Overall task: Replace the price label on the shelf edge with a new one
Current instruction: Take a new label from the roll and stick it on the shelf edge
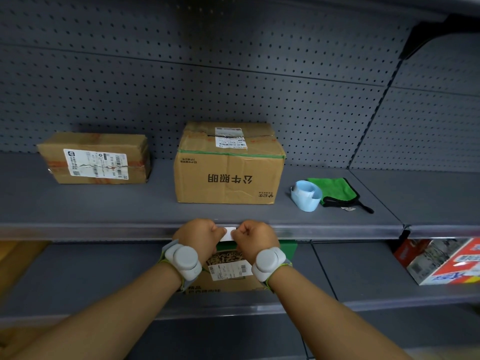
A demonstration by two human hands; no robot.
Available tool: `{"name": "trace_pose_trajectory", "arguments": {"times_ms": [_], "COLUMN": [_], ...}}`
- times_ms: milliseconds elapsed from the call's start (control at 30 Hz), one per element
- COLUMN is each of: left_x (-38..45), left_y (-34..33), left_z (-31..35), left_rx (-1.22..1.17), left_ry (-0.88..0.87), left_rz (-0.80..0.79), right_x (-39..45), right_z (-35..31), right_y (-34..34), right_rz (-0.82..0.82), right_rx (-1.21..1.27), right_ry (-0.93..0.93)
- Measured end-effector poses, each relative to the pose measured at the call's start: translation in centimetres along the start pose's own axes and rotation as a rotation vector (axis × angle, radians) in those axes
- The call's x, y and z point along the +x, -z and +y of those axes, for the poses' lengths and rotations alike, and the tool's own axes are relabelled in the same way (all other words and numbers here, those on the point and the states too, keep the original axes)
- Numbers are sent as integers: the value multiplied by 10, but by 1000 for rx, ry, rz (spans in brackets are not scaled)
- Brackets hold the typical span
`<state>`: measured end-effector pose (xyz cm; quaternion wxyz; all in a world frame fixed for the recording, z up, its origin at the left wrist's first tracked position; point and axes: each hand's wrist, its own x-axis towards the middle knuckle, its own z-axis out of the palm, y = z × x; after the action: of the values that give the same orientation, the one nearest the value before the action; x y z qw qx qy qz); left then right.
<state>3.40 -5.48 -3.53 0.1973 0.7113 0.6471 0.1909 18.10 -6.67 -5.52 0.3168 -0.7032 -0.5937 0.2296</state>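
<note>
A small white price label [229,233] sits against the clear strip of the shelf edge [104,231], in front of the large cardboard box. My left hand [198,236] pinches the label's left end and my right hand [257,237] pinches its right end. Both hands are curled with fingertips on the paper. Each wrist wears a grey band. A pale blue roll of label strip [306,198] lies on the shelf to the right, well apart from my hands.
On the shelf stand a large cardboard box [228,175] and a smaller parcel [96,158] to the left. A green cloth [335,190] lies beside the blue roll. The lower shelf holds a green-topped carton [233,268] under my wrists and a colourful box [446,261] at right.
</note>
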Motion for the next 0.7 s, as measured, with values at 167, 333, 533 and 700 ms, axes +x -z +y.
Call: {"name": "trace_pose_trajectory", "arguments": {"times_ms": [167, 333, 533, 700], "left_x": [-2, -10, -8, -6], "left_y": [-9, -13, -12, -13], "left_z": [-2, -1, -1, 0], "left_rx": [-9, -134, -62, -9], "left_ry": [-2, 7, 15, 10], "left_rz": [69, 80, 120, 136], "right_x": [-2, -2, -3, -3], "right_z": [-4, -7, -9, -10], "right_y": [0, 1, 1, 0], "right_rz": [14, 14, 16, 25], "right_rx": [-24, -36, -36, -70], "right_ry": [-11, -43, -46, -35]}}
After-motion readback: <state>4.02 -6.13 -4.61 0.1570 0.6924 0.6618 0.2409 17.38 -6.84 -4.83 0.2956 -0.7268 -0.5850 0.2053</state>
